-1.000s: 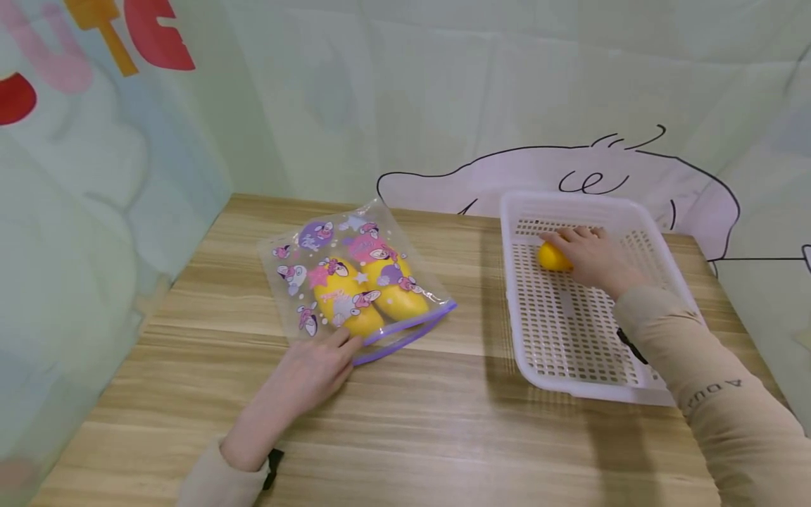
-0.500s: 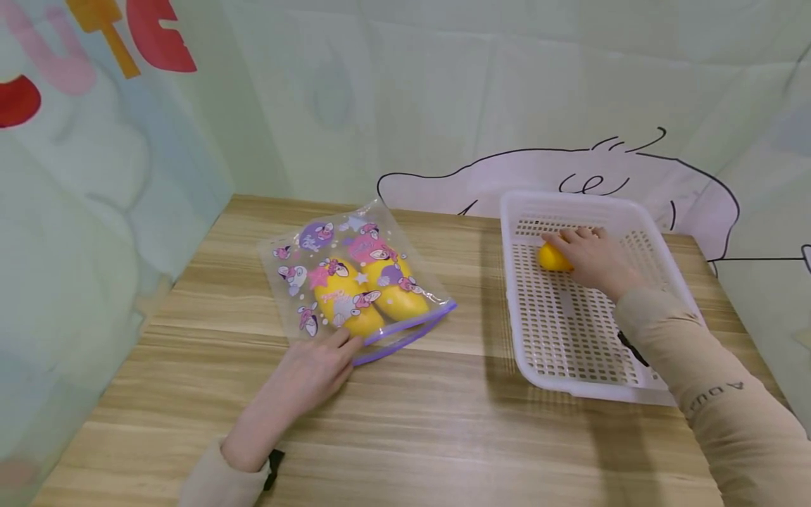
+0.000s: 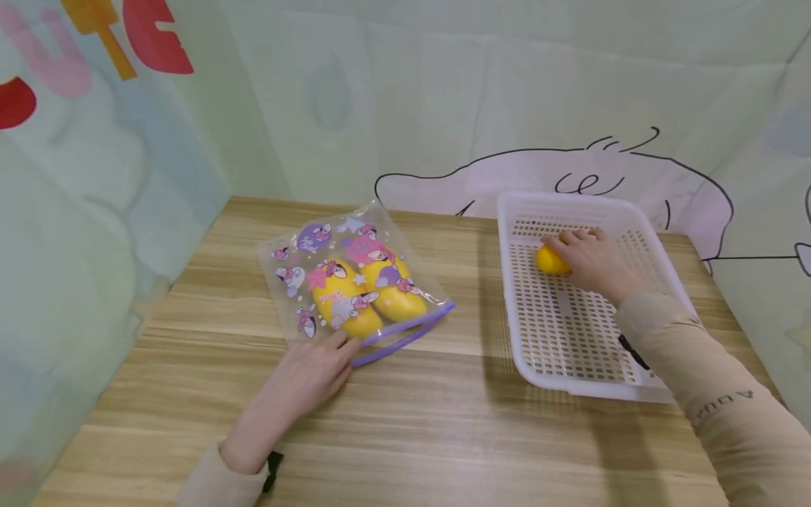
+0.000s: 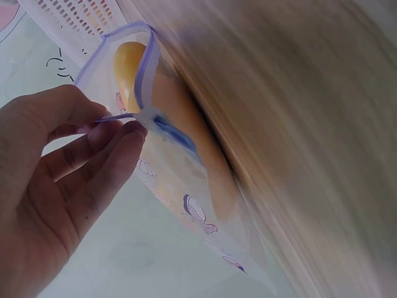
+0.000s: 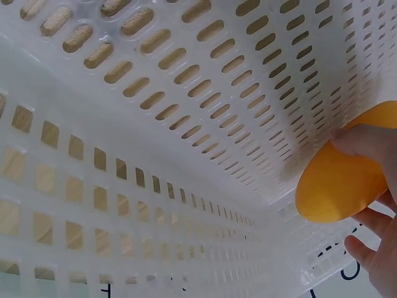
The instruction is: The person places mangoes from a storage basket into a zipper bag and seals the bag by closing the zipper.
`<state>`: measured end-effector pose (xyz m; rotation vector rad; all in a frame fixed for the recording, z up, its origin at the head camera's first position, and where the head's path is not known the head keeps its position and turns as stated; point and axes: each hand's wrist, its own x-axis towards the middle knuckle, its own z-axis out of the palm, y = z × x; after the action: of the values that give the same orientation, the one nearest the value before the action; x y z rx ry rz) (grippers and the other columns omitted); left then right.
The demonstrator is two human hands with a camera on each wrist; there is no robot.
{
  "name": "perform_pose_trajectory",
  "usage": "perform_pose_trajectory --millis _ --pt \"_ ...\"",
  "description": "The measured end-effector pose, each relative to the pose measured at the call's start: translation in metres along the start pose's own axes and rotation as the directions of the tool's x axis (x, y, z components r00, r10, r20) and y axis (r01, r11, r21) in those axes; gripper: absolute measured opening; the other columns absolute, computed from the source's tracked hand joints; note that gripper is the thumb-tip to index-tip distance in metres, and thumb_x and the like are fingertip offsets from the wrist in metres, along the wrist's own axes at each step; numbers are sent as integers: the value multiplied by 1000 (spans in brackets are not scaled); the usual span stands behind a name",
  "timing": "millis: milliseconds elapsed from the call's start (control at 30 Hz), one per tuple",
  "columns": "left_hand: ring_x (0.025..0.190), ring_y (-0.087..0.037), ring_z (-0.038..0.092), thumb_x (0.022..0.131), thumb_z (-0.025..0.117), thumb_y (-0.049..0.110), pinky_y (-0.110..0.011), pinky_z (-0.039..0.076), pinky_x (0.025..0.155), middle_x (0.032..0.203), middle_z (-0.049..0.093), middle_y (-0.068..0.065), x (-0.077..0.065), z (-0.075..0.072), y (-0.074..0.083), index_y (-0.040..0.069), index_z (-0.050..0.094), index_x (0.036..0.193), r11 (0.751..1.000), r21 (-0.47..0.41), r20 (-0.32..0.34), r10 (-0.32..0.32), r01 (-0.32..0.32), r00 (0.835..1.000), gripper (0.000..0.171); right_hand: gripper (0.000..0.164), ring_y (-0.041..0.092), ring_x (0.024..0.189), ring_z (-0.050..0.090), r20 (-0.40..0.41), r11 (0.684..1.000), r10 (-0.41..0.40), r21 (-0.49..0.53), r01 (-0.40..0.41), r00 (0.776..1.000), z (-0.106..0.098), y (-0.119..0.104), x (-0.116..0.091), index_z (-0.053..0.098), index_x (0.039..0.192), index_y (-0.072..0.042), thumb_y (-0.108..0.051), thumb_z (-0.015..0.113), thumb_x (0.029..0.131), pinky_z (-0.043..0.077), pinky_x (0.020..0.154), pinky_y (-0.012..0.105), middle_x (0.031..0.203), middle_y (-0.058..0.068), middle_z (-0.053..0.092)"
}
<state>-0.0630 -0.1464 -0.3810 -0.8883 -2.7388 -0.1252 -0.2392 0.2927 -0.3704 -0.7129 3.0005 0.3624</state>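
Observation:
A clear, printed zip bag point(image 3: 315, 238) with a purple zip edge lies on the wooden table. Two yellow mangoes point(image 3: 400, 303) show through its film. My left hand point(image 3: 317, 366) pinches the bag's rim at the near corner between thumb and fingers; in the left wrist view the bag's mouth stands open beside this hand point(image 4: 62, 167). Inside the white basket point(image 3: 573, 389), my right hand point(image 3: 595, 264) holds another yellow mango point(image 3: 551, 260). Thumb and fingers curve round this mango point(image 5: 338, 183) in the right wrist view, though part of the hand falls outside that frame.
The basket has slotted walls and floor, with a raised rim point(image 3: 509, 303) along its left side. A strip of wooden table point(image 3: 475, 282) lies between bag and basket. A printed cloth point(image 3: 431, 84) hangs behind the table and along its left.
Both hands keep their holds on the bag and the mango, in nearly the same places. The head view has shifted only slightly.

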Motion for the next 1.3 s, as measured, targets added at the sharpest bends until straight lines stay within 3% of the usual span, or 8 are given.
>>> perform_pose_trajectory --millis 367,700,1300 --pt "55 -8 39 75 76 11 -18 29 44 77 54 2 -1 2 -1 14 59 88 1000 7 -16 9 -9 1000 22 68 44 122 48 25 1000 6 18 -7 1000 -9 -6 -6 45 139 -11 -8 74 77 31 104 64 131 21 54" --pt "55 -8 39 75 75 11 -17 28 45 77 55 3 -2 2 -2 14 59 87 1000 5 -26 5 -5 1000 20 69 42 114 53 -16 999 -37 7 37 999 -20 -12 -13 46 137 -12 -10 75 75 35 101 63 123 19 58" --pt "54 -8 39 74 76 10 -17 29 45 78 56 2 -1 2 -1 14 60 88 1000 -3 -18 -1 1 1000 21 68 41 114 54 -72 998 -61 -15 60 996 -29 -19 -30 45 131 -10 -16 78 71 36 101 62 124 17 59"
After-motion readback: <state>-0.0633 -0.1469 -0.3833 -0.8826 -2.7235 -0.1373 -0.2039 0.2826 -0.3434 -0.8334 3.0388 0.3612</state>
